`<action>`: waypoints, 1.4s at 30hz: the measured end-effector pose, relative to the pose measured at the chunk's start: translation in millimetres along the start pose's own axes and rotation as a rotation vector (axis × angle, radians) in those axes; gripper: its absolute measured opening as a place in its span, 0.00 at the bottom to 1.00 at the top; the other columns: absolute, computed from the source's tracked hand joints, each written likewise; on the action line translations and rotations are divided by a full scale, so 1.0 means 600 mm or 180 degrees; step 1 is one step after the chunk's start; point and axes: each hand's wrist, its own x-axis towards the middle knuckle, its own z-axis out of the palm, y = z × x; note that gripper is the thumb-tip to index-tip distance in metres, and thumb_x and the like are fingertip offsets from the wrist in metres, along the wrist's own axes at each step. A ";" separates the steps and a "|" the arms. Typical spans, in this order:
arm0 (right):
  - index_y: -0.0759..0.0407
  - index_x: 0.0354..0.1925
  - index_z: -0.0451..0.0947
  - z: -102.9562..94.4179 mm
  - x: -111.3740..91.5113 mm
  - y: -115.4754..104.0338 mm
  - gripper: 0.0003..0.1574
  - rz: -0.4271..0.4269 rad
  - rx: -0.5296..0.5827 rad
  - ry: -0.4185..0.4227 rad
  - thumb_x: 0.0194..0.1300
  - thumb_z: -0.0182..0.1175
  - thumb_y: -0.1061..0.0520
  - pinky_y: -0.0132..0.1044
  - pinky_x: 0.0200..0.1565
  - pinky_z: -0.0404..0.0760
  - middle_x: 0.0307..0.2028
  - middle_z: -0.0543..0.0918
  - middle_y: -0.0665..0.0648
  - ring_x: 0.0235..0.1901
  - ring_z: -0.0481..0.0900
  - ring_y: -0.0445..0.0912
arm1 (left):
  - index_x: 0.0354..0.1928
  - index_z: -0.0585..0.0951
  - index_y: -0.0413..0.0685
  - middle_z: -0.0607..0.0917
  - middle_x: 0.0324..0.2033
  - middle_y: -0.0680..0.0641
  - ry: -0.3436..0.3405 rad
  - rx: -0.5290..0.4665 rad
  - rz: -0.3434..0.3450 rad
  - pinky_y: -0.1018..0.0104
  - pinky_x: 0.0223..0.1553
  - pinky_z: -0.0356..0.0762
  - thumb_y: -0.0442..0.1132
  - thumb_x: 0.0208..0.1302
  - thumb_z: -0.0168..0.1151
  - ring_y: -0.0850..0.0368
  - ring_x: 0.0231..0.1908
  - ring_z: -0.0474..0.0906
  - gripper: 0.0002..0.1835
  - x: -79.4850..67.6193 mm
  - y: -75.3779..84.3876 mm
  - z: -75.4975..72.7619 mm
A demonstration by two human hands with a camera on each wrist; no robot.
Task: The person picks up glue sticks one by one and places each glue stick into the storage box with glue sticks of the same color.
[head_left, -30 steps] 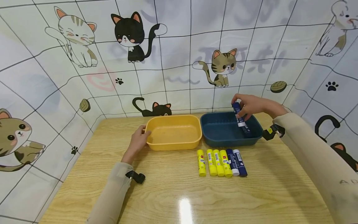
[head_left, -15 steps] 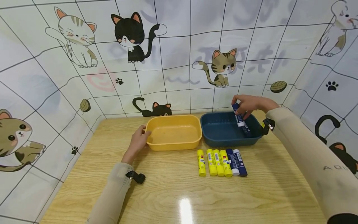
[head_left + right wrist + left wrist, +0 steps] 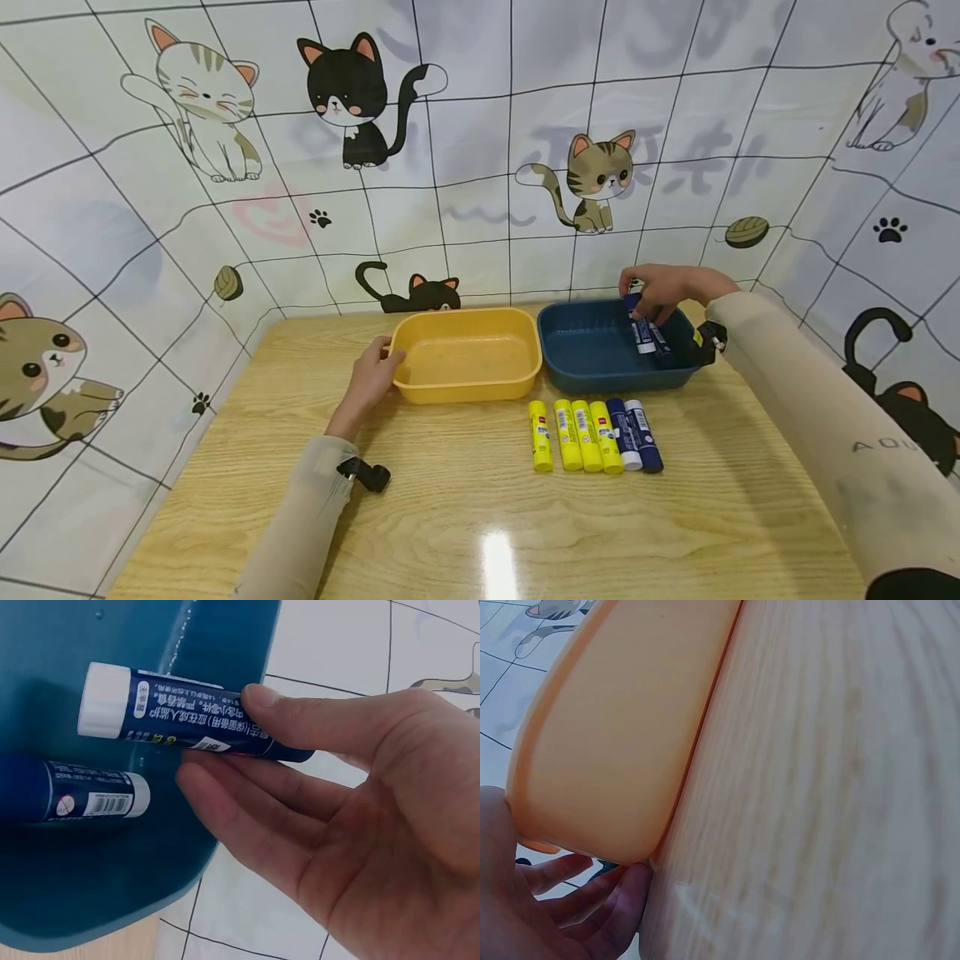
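Observation:
My right hand (image 3: 670, 287) pinches a dark blue glue stick (image 3: 202, 712) with a white end between thumb and fingers. It is held tilted inside the blue plastic basin (image 3: 592, 382), at the right end. Beside it in that basin lies another blue glue stick (image 3: 90, 793), apart from the held one in the right wrist view. With the thumb over the rim and the fingers bent against the outside, my left hand (image 3: 372, 368) grips the left end of the yellow basin (image 3: 465, 354). That basin has nothing in it.
In front of the blue basin, several yellow glue sticks (image 3: 583, 436) and two blue glue sticks (image 3: 632, 436) lie in a row on the wooden table (image 3: 450, 500). The two basins stand side by side. Behind them hangs a cat-patterned sheet (image 3: 480, 150).
My right hand has lowered the glue stick further into the blue basin, and the right forearm has swung a little left. The left hand and the yellow basin stay put.

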 end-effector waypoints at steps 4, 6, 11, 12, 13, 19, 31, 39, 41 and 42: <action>0.65 0.63 0.59 0.006 0.007 0.008 0.29 0.0024 -0.0002 -0.0026 0.71 0.62 0.66 0.54 0.47 0.88 0.51 0.76 0.72 0.44 0.83 0.55 | 0.71 0.70 0.44 0.80 0.56 0.33 -0.0001 0.0007 0.0008 0.66 0.28 0.82 0.45 0.78 0.52 0.45 0.42 0.83 0.25 -0.001 0.000 -0.001; 0.66 0.63 0.59 0.009 0.011 0.013 0.29 0.0036 -0.0012 -0.0046 0.71 0.62 0.66 0.53 0.47 0.88 0.50 0.76 0.71 0.43 0.83 0.55 | 0.71 0.71 0.44 0.80 0.55 0.33 0.0005 0.0001 0.0002 0.66 0.28 0.81 0.45 0.78 0.52 0.45 0.41 0.83 0.25 -0.002 0.000 -0.001; 0.66 0.62 0.59 0.012 0.016 0.025 0.28 0.0086 -0.0010 -0.0007 0.71 0.61 0.67 0.51 0.45 0.89 0.48 0.80 0.71 0.42 0.84 0.55 | 0.71 0.71 0.44 0.79 0.55 0.33 0.0007 -0.0014 -0.0003 0.67 0.29 0.82 0.45 0.78 0.51 0.46 0.41 0.83 0.25 0.000 0.000 -0.002; 0.66 0.63 0.59 0.012 0.017 0.027 0.28 0.0098 -0.0006 0.0002 0.71 0.61 0.67 0.51 0.45 0.89 0.48 0.80 0.71 0.42 0.84 0.55 | 0.71 0.71 0.44 0.79 0.55 0.33 0.0008 -0.0014 -0.0002 0.67 0.29 0.82 0.45 0.78 0.51 0.46 0.41 0.83 0.25 0.000 0.000 -0.002; 0.66 0.62 0.59 0.012 0.016 0.029 0.28 0.0103 -0.0004 0.0010 0.71 0.61 0.67 0.51 0.45 0.89 0.48 0.79 0.71 0.42 0.84 0.55 | 0.71 0.70 0.44 0.79 0.55 0.33 0.0004 -0.0014 0.0000 0.67 0.29 0.82 0.45 0.78 0.51 0.45 0.42 0.83 0.25 0.001 0.000 -0.002; 0.70 0.64 0.63 0.015 0.013 0.030 0.30 0.0116 -0.0065 0.0051 0.70 0.63 0.67 0.50 0.45 0.89 0.51 0.78 0.73 0.42 0.86 0.56 | 0.71 0.70 0.44 0.79 0.56 0.33 0.0014 -0.0006 0.0016 0.67 0.29 0.82 0.45 0.78 0.51 0.45 0.43 0.83 0.25 0.003 -0.001 -0.002; 0.72 0.65 0.64 0.025 0.015 0.033 0.32 0.0149 -0.0200 0.0173 0.68 0.66 0.65 0.48 0.42 0.89 0.45 0.81 0.70 0.39 0.87 0.55 | 0.71 0.71 0.44 0.80 0.55 0.33 0.0019 0.0001 0.0015 0.66 0.28 0.82 0.45 0.77 0.52 0.45 0.42 0.83 0.25 0.004 -0.001 0.001; 0.72 0.59 0.67 0.033 0.012 0.031 0.28 0.0128 -0.0308 0.0334 0.66 0.67 0.67 0.46 0.38 0.90 0.45 0.79 0.73 0.34 0.87 0.53 | 0.72 0.70 0.43 0.79 0.55 0.32 0.0012 -0.0005 0.0008 0.66 0.29 0.82 0.45 0.78 0.51 0.45 0.42 0.83 0.25 0.003 -0.002 -0.001; 0.72 0.58 0.68 0.034 0.012 0.032 0.27 0.0103 -0.0377 0.0414 0.65 0.68 0.67 0.45 0.37 0.89 0.48 0.76 0.76 0.33 0.88 0.53 | 0.72 0.70 0.44 0.80 0.55 0.32 0.0001 -0.0014 0.0004 0.66 0.29 0.82 0.45 0.78 0.51 0.45 0.41 0.84 0.25 0.002 -0.002 -0.001; 0.72 0.57 0.69 0.035 0.012 0.033 0.26 0.0088 -0.0415 0.0453 0.65 0.68 0.67 0.45 0.37 0.89 0.50 0.74 0.78 0.33 0.88 0.53 | 0.72 0.70 0.44 0.80 0.55 0.32 -0.0001 -0.0023 0.0003 0.66 0.29 0.82 0.45 0.78 0.51 0.45 0.41 0.83 0.25 0.002 -0.002 -0.001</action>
